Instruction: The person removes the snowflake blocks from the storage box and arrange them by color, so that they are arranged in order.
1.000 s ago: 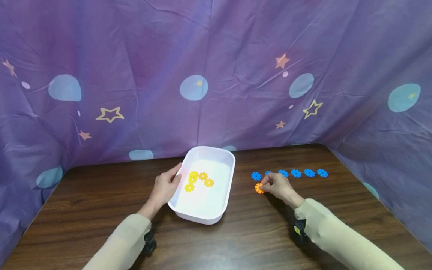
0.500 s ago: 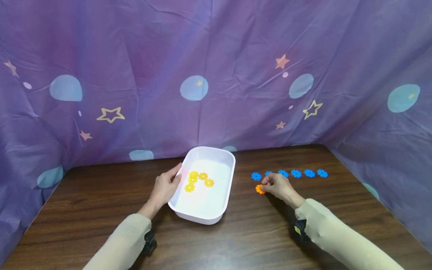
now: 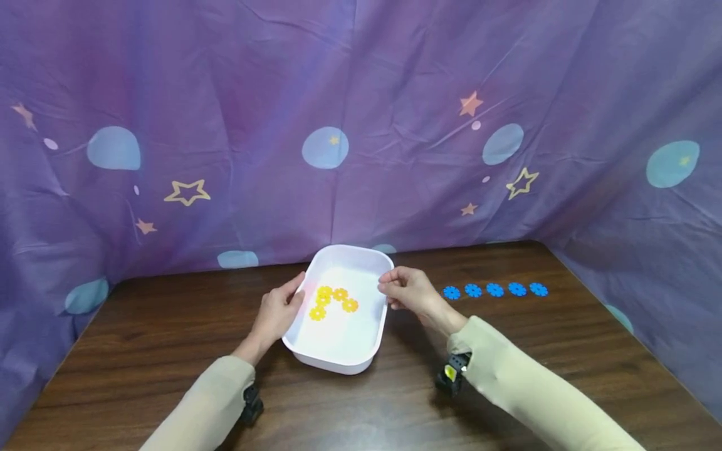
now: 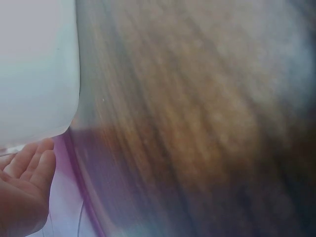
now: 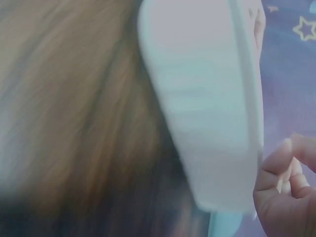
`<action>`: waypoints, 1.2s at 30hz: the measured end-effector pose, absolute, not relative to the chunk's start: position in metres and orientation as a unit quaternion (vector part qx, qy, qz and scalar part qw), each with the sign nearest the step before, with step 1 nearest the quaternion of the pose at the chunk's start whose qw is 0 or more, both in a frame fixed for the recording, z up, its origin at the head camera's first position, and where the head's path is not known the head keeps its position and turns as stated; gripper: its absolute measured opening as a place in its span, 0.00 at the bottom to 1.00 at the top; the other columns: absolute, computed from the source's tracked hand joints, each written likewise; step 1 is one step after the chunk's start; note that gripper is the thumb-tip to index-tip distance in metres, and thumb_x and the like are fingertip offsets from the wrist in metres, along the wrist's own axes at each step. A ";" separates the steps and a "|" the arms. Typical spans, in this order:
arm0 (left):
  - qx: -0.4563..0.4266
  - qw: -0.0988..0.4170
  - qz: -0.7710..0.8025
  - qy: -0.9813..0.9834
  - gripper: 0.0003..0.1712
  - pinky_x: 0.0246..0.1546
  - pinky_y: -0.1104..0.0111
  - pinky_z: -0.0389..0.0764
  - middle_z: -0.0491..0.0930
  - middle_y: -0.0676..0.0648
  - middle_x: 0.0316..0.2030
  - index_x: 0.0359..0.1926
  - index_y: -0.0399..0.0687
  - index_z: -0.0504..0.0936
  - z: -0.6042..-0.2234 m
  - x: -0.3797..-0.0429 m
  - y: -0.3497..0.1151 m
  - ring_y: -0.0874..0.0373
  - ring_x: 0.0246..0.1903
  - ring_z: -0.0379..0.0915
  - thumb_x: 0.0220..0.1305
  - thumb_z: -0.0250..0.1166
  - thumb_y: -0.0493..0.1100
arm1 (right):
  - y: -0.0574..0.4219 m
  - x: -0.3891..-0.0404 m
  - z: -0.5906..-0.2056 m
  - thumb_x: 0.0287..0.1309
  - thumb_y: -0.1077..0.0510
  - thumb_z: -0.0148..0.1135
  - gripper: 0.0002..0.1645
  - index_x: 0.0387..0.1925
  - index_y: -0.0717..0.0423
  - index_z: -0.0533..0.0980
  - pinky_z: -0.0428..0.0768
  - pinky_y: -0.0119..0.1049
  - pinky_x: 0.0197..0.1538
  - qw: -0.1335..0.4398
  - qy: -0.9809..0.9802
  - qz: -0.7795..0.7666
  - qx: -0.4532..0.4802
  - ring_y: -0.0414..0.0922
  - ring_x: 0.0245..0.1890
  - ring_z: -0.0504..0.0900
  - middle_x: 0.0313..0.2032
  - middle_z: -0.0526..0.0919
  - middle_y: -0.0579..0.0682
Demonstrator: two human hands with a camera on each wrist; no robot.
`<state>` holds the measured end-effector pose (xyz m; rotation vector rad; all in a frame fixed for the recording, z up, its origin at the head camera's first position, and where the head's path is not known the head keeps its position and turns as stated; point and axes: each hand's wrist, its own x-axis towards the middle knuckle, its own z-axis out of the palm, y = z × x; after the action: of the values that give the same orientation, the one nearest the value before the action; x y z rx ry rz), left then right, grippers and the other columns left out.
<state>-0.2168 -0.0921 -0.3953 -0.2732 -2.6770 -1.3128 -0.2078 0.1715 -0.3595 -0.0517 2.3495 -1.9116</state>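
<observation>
My left hand (image 3: 276,313) grips the left rim of a white plastic tray (image 3: 333,362), its thumb over the edge. In the left wrist view its fingers (image 4: 37,170) lie against the tray's underside. Several yellow snowflake discs (image 3: 318,313) lie inside the tray. My right hand (image 3: 414,293) hovers at the tray's right rim, thumb and forefinger bent close together; in the right wrist view nothing shows between them (image 5: 291,182). Blue snowflake discs (image 3: 495,290) stand in a row on the table to its right. The orange disc and the leftmost blue one are out of sight, seemingly behind the right hand.
The brown wooden table (image 3: 169,326) runs back to a purple curtain (image 3: 395,188) with stars and planets, which also hangs at both sides. Black wrist cameras (image 3: 451,374) are strapped below both sleeves.
My right hand has left the spot where it touched an orange disc below the blue row and moved left to the tray's rim. The left hand and tray have stayed in place.
</observation>
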 end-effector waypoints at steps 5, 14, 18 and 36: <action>-0.087 0.073 -0.435 -0.893 0.25 0.52 0.55 0.74 0.72 0.42 0.59 0.64 0.43 0.70 -0.396 -0.218 -0.091 0.51 0.49 0.74 0.66 0.55 0.39 | 0.143 -0.221 -0.355 0.54 0.70 0.60 0.11 0.39 0.73 0.74 0.77 0.28 0.28 0.077 0.788 -0.609 -0.043 0.38 0.22 0.74 0.22 0.75 0.47; -0.087 0.075 -0.433 -0.894 0.25 0.53 0.55 0.73 0.72 0.42 0.59 0.63 0.43 0.70 -0.397 -0.217 -0.091 0.49 0.51 0.74 0.66 0.56 0.39 | 0.122 -0.245 -0.357 0.48 0.73 0.60 0.07 0.33 0.71 0.76 0.74 0.26 0.28 0.125 0.862 -0.481 -0.100 0.38 0.21 0.71 0.20 0.74 0.47; -0.085 0.077 -0.430 -0.895 0.25 0.52 0.55 0.74 0.72 0.42 0.59 0.63 0.44 0.70 -0.398 -0.216 -0.092 0.50 0.49 0.74 0.66 0.56 0.39 | 0.119 -0.255 -0.360 0.47 0.73 0.61 0.06 0.31 0.69 0.77 0.76 0.28 0.28 0.150 0.890 -0.419 -0.099 0.38 0.20 0.71 0.20 0.74 0.46; -0.087 0.086 -0.440 -0.890 0.25 0.48 0.56 0.76 0.73 0.42 0.58 0.63 0.45 0.71 -0.397 -0.217 -0.092 0.51 0.45 0.76 0.66 0.57 0.39 | 0.113 -0.274 -0.361 0.45 0.71 0.66 0.08 0.25 0.61 0.74 0.67 0.25 0.21 0.225 0.925 -0.297 -0.081 0.38 0.16 0.67 0.16 0.71 0.46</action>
<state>-0.2166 -0.0924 -0.3969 -0.2591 -2.6512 -1.3115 -0.2735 0.1133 -0.3610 -0.2242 2.5507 -0.8184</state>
